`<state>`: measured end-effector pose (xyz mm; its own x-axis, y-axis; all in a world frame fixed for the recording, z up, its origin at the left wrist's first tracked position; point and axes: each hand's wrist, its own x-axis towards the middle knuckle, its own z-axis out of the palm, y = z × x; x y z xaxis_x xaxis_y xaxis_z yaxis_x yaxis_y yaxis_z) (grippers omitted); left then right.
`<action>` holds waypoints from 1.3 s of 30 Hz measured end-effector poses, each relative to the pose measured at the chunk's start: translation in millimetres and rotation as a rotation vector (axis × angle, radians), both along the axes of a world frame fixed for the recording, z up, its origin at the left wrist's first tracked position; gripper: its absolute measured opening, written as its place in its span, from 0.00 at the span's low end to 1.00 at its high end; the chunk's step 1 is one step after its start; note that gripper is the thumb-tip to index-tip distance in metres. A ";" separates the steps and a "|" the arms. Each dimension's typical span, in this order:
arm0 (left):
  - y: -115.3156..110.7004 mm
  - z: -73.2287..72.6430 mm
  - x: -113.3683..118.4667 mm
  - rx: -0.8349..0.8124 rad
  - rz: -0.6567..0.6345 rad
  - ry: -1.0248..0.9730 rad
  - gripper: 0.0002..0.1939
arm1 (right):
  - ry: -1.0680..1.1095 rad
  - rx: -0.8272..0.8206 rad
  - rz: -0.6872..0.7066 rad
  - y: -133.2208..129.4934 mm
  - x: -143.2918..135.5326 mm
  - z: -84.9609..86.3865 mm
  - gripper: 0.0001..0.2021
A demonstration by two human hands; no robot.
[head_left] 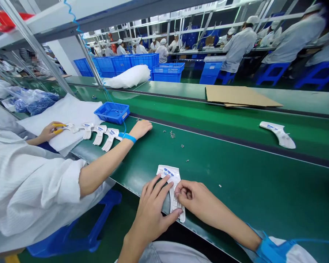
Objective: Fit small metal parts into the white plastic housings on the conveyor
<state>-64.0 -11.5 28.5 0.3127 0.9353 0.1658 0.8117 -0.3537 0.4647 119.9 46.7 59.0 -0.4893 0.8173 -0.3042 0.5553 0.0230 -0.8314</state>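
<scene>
A white curved plastic handle shell (168, 171) with small blue pieces near its wide end lies on the green bench in front of me. My left hand (155, 204) spans it, fingertips on its upper part and thumb at its lower right edge, holding it against the bench. Over the shell's middle, my right hand (194, 199) has its thumb and fingers pinched together; whatever they hold is hidden. Beyond the shell, small metal screws (172, 134) lie in a loose pile with a few strays. A tiny pale piece (220, 186) sits right of my hands.
To my left, a co-worker's arm (106, 166) reaches over the bench; their other hand holds a yellow-handled tool (59, 126) by several white shells (98, 134). A blue tray (112, 112) stands behind. Another shell (278, 134) lies on the green belt, near cardboard sheets (238, 95).
</scene>
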 end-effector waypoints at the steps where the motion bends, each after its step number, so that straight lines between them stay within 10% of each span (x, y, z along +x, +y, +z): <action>1: -0.2 -0.4 -0.1 0.000 -0.002 0.002 0.31 | -0.007 0.003 0.000 -0.2 -0.4 1.1 0.05; 26: 1.6 -0.6 1.4 0.007 -0.001 0.049 0.30 | -0.154 0.106 0.007 -0.7 -1.7 -0.7 0.03; 39: 2.0 -3.0 3.5 0.012 0.015 -0.001 0.29 | -0.412 0.603 0.047 90.3 39.4 -38.2 0.14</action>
<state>-60.5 -9.6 25.5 0.2984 0.9379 0.1770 0.8168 -0.3469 0.4611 159.3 137.1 20.8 -0.4705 0.8820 0.0250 0.8077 0.4419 -0.3904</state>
